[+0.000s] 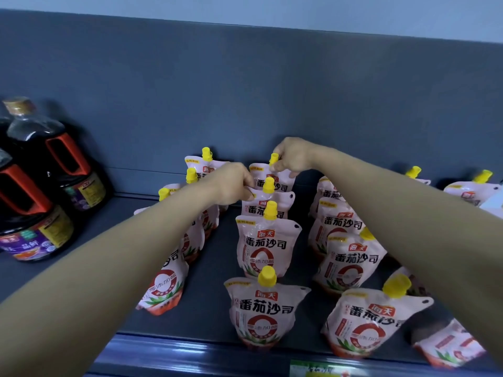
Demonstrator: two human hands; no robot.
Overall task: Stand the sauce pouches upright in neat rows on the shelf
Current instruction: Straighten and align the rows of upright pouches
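White-and-red sauce pouches with yellow caps stand upright in rows on the dark grey shelf. The middle row runs from a front pouch back to the rearmost pouch. My right hand pinches the rearmost pouch at its yellow spout. My left hand grips the top left corner of the second pouch from the back. My left forearm hides part of the left row. The right row stands partly behind my right arm.
Two large dark soy sauce bottles with red handles stand at the left. More pouches sit at the far right, and one lies tilted at the front right. A price label is fixed to the shelf's front rail.
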